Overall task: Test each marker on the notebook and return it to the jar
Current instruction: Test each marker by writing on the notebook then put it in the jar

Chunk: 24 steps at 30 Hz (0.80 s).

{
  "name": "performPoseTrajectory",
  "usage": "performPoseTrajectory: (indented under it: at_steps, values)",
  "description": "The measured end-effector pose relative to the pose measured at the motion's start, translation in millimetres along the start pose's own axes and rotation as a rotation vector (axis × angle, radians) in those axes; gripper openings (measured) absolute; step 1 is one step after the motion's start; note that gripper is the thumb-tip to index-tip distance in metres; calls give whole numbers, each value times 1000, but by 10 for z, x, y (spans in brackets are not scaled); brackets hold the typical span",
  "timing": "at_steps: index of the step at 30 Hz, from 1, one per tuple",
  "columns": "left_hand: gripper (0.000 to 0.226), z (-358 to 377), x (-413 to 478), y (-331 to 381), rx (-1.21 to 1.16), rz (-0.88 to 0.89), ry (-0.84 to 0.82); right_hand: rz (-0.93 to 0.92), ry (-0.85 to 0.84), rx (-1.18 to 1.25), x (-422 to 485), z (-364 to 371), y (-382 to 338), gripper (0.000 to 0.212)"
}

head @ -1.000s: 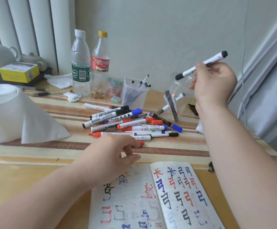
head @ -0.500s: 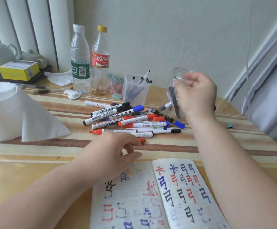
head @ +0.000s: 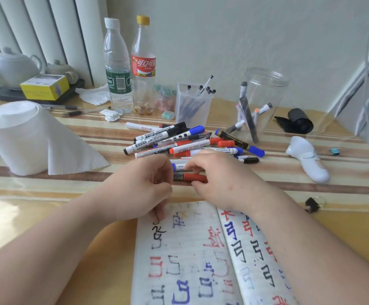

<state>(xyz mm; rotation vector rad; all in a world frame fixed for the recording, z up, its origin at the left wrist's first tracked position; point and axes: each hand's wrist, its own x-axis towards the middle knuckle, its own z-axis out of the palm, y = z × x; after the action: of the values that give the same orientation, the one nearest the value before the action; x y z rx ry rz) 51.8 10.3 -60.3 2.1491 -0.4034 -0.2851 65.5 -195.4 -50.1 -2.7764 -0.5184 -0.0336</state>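
Clear plastic jar [head: 265,100], glossy table [head: 47,216]

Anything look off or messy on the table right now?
Mostly mess: markers lie in a loose crisscrossed heap beside the jar, a crumpled tissue sits by the bottles, and some notebook ink looks smeared. Nothing spilled.

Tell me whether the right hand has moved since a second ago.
Yes: the right hand came down from the jar to the red marker by the notebook.

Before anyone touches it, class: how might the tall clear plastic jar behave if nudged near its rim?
The clear plastic jar is probably light, holding few markers. Being tall, it may tip, or slide on the glossy tabletop.
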Motion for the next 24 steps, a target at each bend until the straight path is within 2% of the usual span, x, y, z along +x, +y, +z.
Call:
performPoseTrajectory:
  at_steps: [2,5,7,9,11,14,20,22,24]
  values:
    - [10,-31,8,-6,-99,-42,-24,-13,-21,-67,29,9,-37,19]
    - [10,-56,-3,-20,-112,-44,-47,12,-31,-138,61,-27,-55,5]
    - [10,-54,-11,-28,-80,-19,-52,56,-7,-119,61,-85,-28,11]
    - [13,-43,-8,-38,-55,-4,-32,78,-18,-106,45,-136,18,8]
    - [16,-30,1,-50,-55,2,-7,72,-99,-90,15,-156,34,10]
    - [17,-24,7,-51,-49,0,2,32,-175,-37,-22,-155,5,24]
    - [22,-38,-2,-44,-47,5,-23,-3,-256,-146,-11,-123,-143,18]
    - [17,-50,-10,-46,-63,11,-46,-22,-219,-267,4,-108,-170,14]
    - [11,-58,-14,-48,-115,13,-54,-15,-57,-262,-3,-149,-124,15]
